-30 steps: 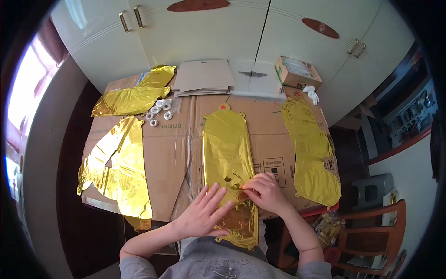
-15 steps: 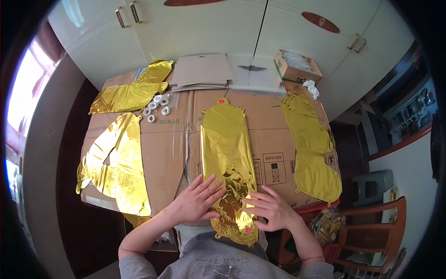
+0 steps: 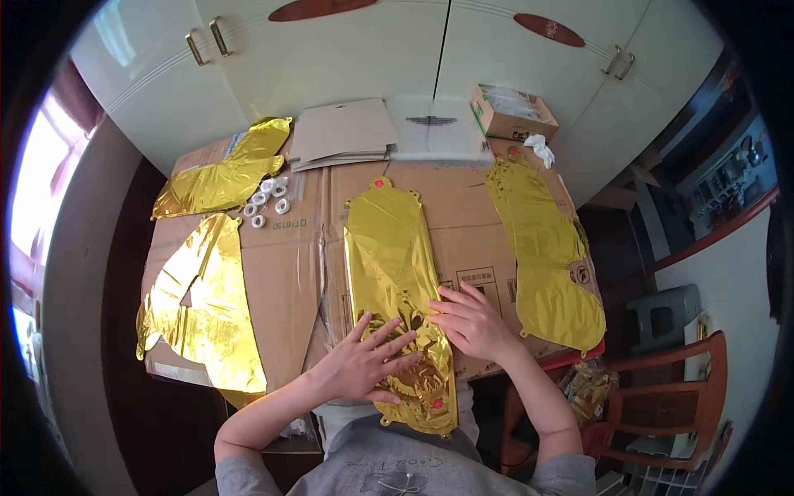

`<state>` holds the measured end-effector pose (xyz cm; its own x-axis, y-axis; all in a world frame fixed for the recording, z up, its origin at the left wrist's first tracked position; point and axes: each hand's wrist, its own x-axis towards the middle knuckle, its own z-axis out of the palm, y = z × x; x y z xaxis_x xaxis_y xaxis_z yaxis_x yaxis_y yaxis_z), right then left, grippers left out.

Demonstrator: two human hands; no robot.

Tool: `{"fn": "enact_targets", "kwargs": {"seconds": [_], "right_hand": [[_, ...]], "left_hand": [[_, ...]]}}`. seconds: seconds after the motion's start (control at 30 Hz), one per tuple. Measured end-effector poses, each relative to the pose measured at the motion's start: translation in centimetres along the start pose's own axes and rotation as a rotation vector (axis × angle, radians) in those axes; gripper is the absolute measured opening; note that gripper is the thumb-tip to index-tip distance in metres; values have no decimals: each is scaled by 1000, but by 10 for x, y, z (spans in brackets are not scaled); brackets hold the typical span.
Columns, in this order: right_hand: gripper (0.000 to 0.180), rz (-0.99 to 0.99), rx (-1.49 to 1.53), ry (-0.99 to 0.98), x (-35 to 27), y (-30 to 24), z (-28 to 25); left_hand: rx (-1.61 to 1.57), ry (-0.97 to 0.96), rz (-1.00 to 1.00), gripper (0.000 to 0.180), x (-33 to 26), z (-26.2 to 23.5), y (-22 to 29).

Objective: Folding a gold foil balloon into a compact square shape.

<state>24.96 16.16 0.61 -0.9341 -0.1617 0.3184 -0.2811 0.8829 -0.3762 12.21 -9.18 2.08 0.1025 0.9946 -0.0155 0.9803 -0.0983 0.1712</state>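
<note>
A long, flat gold foil balloon [image 3: 387, 248] lies lengthwise in front of me, its near end over the table's front edge. Wrinkles gather in its lower half, and a small red dot marks each end. My left hand [image 3: 368, 361] rests on that crumpled part with fingers spread. Along the balloon's right edge, the stretched fingertips of my right hand [image 3: 473, 321] touch the foil, and nothing is gripped. More flat gold foil pieces lie about: one at left [image 3: 219, 306], one at far left [image 3: 227, 178] and one at right [image 3: 542, 248].
Flattened cardboard [image 3: 285, 277] covers the table. Several white rolls [image 3: 258, 221] sit at left. Grey card sheets [image 3: 343, 132], a box of clear packets [image 3: 513, 114] and a crumpled white tissue [image 3: 542, 150] line the back. A wooden chair [image 3: 662, 401] stands at right.
My right hand has moved farther up the balloon's right edge. My left hand has shifted slightly to the right over the wrinkled foil. The whole view has tilted a little.
</note>
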Motion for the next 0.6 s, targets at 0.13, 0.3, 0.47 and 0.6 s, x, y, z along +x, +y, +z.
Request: {"fn": "enact_targets", "kwargs": {"seconds": [0.13,0.3,0.47,0.6], "right_hand": [[26,4,-31,-48,-1,0,1],[28,22,-24,-33,0,-1,2],[29,40,-12,-18,0,-2,3],[29,38,-20,-13,0,-2,3]], "left_hand": [[-4,-11,5,82,-1,5,-2],[-2,-2,11,81,-2,5,-4],[7,-14,12,78,-2,2,-4],[8,-24,11,78,-2,2,-5]]}}
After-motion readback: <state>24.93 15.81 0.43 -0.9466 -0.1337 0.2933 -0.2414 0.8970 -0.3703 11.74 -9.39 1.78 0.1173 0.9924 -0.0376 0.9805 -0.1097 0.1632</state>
